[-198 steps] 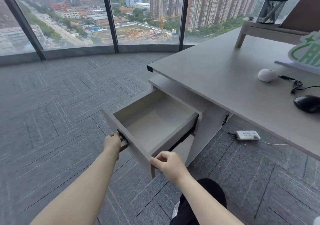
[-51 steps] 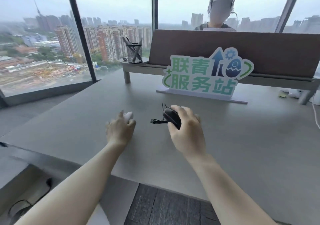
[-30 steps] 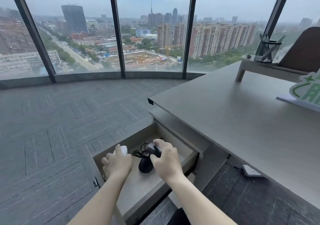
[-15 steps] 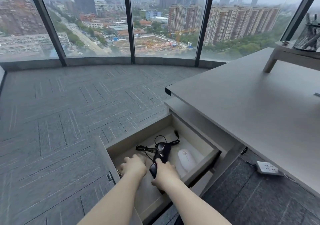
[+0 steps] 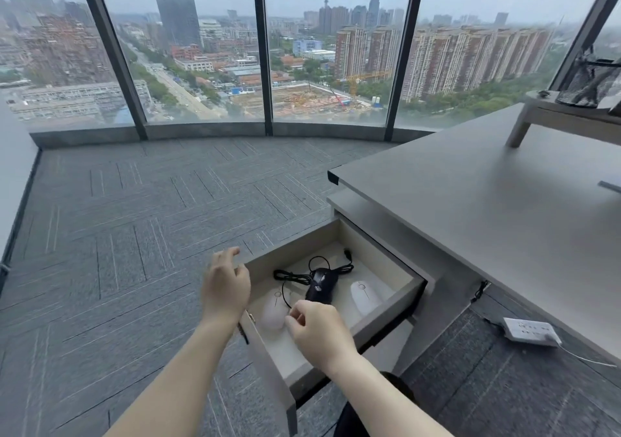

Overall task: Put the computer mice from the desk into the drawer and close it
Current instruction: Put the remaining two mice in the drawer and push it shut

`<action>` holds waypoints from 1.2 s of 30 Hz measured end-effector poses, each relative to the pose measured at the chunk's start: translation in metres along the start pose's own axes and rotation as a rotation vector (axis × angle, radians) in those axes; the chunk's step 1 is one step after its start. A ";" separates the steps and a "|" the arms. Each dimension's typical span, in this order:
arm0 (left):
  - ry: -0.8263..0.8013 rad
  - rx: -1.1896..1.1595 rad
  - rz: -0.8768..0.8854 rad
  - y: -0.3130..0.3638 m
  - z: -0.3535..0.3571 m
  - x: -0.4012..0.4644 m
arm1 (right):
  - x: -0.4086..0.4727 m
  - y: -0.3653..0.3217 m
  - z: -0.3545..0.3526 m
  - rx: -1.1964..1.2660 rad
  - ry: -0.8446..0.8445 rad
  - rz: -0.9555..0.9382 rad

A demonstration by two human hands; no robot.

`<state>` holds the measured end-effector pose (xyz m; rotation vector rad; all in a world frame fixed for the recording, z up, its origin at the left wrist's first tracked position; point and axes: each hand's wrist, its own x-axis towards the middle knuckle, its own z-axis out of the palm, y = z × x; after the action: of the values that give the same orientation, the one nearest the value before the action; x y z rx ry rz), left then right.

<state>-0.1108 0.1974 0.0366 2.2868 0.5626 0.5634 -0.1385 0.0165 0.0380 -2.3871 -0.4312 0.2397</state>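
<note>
Three mice lie inside the open drawer: black wired mouse between two white mice. Your left hand hovers open nearest the drawer front; your right hand, loosely curled and empty, hangs over the tray. Closing runs toward the desk.
</note>
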 end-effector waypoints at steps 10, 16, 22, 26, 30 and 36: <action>-0.249 -0.236 -0.290 -0.048 -0.003 -0.061 | -0.071 0.000 0.035 -0.102 -0.137 0.047; -0.307 -0.260 -0.315 -0.096 0.055 -0.037 | -0.073 0.018 0.034 -0.049 0.007 0.088; -0.344 -0.292 -0.263 -0.035 0.066 -0.039 | -0.060 0.049 0.017 0.044 0.119 0.148; -0.399 -0.333 -0.242 -0.011 0.095 -0.030 | -0.049 0.073 0.000 0.075 0.209 0.202; -0.446 -0.361 -0.237 0.008 0.121 -0.021 | -0.041 0.093 -0.017 0.122 0.306 0.270; -0.534 -0.420 -0.214 0.044 0.163 -0.014 | -0.029 0.125 -0.041 0.209 0.464 0.432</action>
<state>-0.0239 0.0752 -0.0421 1.8381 0.3715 -0.0452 -0.1235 -0.1068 -0.0129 -2.2104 0.3132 -0.0792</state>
